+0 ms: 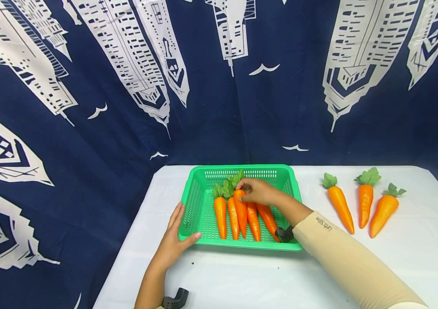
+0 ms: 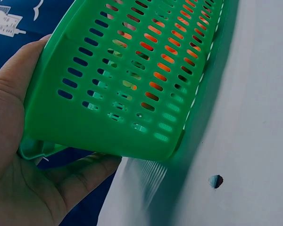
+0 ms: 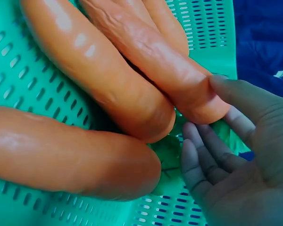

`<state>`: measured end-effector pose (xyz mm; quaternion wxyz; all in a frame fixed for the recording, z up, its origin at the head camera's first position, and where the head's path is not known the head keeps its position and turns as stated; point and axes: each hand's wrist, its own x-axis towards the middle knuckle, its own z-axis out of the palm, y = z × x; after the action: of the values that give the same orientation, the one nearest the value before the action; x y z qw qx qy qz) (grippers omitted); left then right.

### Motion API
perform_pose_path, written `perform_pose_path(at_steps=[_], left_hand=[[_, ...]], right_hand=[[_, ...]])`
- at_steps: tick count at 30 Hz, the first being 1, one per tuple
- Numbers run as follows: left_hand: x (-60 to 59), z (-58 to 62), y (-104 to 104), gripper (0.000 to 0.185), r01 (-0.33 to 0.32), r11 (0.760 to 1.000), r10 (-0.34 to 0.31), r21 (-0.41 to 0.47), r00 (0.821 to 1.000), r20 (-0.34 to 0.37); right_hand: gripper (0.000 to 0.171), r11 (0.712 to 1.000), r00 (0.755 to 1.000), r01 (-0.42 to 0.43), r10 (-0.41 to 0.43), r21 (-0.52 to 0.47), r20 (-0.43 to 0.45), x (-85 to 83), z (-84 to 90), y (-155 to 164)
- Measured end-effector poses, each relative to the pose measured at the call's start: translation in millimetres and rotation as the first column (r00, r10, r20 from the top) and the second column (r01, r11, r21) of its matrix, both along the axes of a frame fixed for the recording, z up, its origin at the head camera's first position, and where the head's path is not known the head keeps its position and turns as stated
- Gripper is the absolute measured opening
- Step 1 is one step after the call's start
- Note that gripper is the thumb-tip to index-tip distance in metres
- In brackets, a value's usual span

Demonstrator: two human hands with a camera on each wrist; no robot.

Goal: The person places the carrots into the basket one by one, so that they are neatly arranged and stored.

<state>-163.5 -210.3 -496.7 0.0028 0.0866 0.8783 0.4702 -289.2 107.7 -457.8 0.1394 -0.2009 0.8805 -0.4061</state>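
Observation:
A green slotted plastic basket (image 1: 238,246) stands on the table, with several orange toy carrots lying side by side inside, their leaves toward the back. My left hand (image 1: 174,236) holds the basket's near left corner, thumb at the front rim and fingers along the left side. In the left wrist view, that hand (image 2: 23,155) spans the corner. Reaching into the basket, my right hand (image 1: 258,191) pinches the leafy end of the middle carrot (image 1: 240,212). The right wrist view shows the thumb and fingers of this hand (image 3: 245,146) around the carrot's thick end (image 3: 198,96).
Right of the basket lie three more carrots: one on the left (image 1: 340,208), one in the middle (image 1: 364,204) and one on the right (image 1: 384,213). A white cloth covers the table (image 1: 242,279). Behind it hangs a dark blue curtain (image 1: 211,128) with white building prints.

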Motion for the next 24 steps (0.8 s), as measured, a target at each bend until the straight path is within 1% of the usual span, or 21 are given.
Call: perform_pose_path(at_steps=[4,7,15,18,20,24], left_hand=[[0.7,0.1,0,0.102,-0.001,1.0,0.001,-0.002,1.0,0.001],[1.1,0.3,0,0.101,-0.002,1.0,0.002,-0.003,1.0,0.001],[1.6,1.7,1,0.101,-0.004,1.0,0.004,0.002,1.0,0.0],[1.2,1.8,1,0.101,-0.003,1.0,0.003,-0.003,1.0,0.0],[1.3,1.8,1,0.102,-0.006,1.0,0.006,-0.006,1.0,0.002],[1.1,1.4,2,0.104,-0.01,1.0,0.01,-0.006,1.0,0.012]], right_hand=[[0.029,0.999,0.999,-0.035,0.035,0.016,0.005,0.0,-2.5,2],[0.03,0.999,0.998,-0.05,0.05,0.01,0.025,0.5,-3.7,2],[0.031,0.997,0.993,-0.075,0.075,-0.01,0.093,1.6,-3.7,5],[0.034,0.997,0.991,-0.071,0.074,-0.03,0.111,1.1,-2.8,7],[0.035,0.997,0.993,-0.062,0.066,-0.05,0.096,1.2,-1.6,8],[0.036,0.995,0.999,0.003,0.001,-0.104,0.035,1.4,2.7,13]])
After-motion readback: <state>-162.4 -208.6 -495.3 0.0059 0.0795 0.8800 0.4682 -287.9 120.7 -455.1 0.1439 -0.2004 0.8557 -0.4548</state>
